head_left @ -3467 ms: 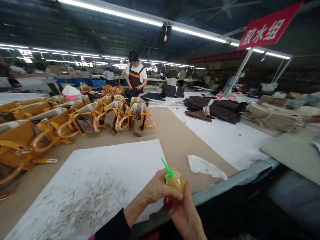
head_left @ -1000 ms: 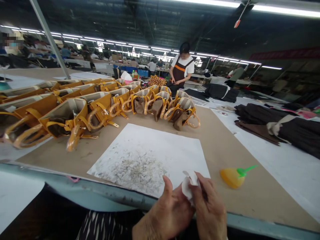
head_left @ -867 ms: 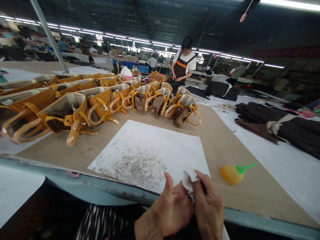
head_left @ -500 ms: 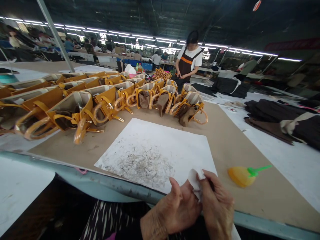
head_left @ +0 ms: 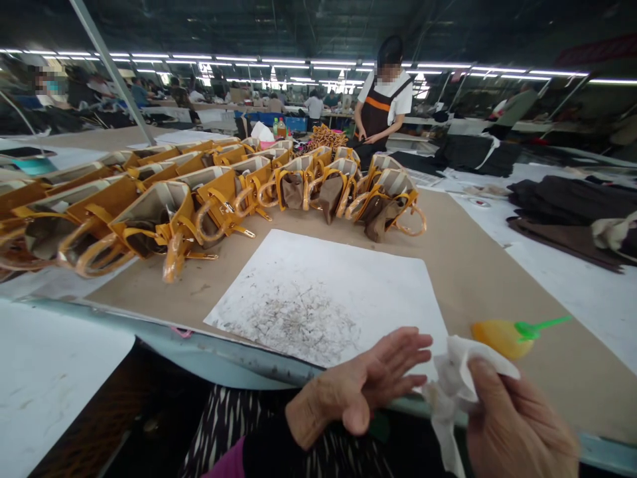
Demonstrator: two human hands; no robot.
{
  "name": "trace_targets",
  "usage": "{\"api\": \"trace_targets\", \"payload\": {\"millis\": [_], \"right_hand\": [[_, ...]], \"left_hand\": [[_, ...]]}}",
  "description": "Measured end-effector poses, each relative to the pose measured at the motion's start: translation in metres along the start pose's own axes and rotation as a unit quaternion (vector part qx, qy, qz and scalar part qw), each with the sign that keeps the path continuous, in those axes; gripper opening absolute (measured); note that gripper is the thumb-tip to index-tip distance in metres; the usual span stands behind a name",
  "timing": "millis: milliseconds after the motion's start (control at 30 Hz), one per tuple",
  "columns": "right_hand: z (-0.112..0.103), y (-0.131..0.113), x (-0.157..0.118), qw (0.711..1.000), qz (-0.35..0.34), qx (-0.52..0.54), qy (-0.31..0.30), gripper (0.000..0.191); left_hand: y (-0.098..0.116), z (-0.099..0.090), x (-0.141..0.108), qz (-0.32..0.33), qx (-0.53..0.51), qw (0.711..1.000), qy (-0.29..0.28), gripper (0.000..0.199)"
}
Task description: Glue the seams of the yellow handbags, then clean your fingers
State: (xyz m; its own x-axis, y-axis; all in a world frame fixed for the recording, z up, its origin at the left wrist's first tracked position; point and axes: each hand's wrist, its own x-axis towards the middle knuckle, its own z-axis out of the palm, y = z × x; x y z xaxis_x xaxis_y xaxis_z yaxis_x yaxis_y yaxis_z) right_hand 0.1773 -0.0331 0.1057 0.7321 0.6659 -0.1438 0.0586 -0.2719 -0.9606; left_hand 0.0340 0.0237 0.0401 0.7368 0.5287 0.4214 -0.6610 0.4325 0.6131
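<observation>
R hand [head_left: 517,418] grips tissue [head_left: 455,378] (far bottle [head_left: 497,337] partly hidden).

A crumpled, thin white wipe [head_left: 455,375] hangs from the right hand [head_left: 520,421], near the open left hand [head_left: 365,378]; beyond it a rounded yellow plastic bottle [head_left: 500,337] (green spout pointing right) lies tipped over

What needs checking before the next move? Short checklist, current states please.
1. Right hand has the white wipe: ok, pinched between thumb and fingers.
2. Left hand free: ok, open with nothing visible in it.
3. Bottle upright: not ok, lying on its side on the brown paper.
4. Green nozzle sealed: cannot tell.
5. White sheet clean: not ok, dark smudges on it.
6. Left palm free of residue: cannot tell.
</observation>
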Motion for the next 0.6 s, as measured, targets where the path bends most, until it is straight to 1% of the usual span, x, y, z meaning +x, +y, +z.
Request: {"api": "trace_targets", "payload": {"millis": [33, 67, 100, 167, 200, 267, 333, 400, 500, 600], "right_hand": [[-0.005, 0.002, -0.001, 1.0, 0.006, -0.007, -0.01, 0.048], [-0.009, 0.003, -0.002, 1.0, 0.011, -0.008, -0.021, 0.048], [-0.013, 0.005, -0.002, 0.999, 0.015, 0.0, -0.031, 0.048], [-0.018, 0.007, -0.002, 0.998, 0.034, 0.03, -0.047, 0.046], [-0.019, 0.009, -0.002, 0.996, 0.049, 0.048, -0.057, 0.044], [-0.019, 0.013, -0.001, 0.989, 0.078, 0.092, -0.089, 0.039], [-0.016, 0.018, 0.001, 0.979, 0.092, 0.136, -0.121, 0.036], [-0.012, 0.024, 0.002, 0.972, 0.097, 0.161, -0.137, 0.035], [-0.005, 0.027, -0.001, 0.961, 0.106, 0.183, -0.177, 0.037], [0.002, 0.023, -0.006, 0.951, 0.104, 0.193, -0.217, 0.039]], "left_hand": [[0.004, -0.002, -0.001, 0.001, 0.061, 0.998, 0.009, 0.126], [0.01, -0.002, -0.003, -0.005, 0.132, 0.991, 0.032, 0.133], [0.015, -0.001, -0.004, -0.013, 0.206, 0.976, 0.065, 0.138], [0.026, 0.004, -0.007, -0.038, 0.339, 0.929, 0.142, 0.146], [0.03, 0.008, -0.009, -0.041, 0.387, 0.905, 0.17, 0.146], [0.035, 0.014, -0.011, -0.009, 0.447, 0.872, 0.2, 0.139], [0.035, 0.018, -0.013, 0.046, 0.475, 0.854, 0.209, 0.128], [0.032, 0.02, -0.014, 0.091, 0.478, 0.845, 0.223, 0.122], [0.028, 0.019, -0.013, 0.119, 0.438, 0.854, 0.253, 0.118], [0.025, 0.019, -0.012, 0.114, 0.417, 0.864, 0.259, 0.117]]}}
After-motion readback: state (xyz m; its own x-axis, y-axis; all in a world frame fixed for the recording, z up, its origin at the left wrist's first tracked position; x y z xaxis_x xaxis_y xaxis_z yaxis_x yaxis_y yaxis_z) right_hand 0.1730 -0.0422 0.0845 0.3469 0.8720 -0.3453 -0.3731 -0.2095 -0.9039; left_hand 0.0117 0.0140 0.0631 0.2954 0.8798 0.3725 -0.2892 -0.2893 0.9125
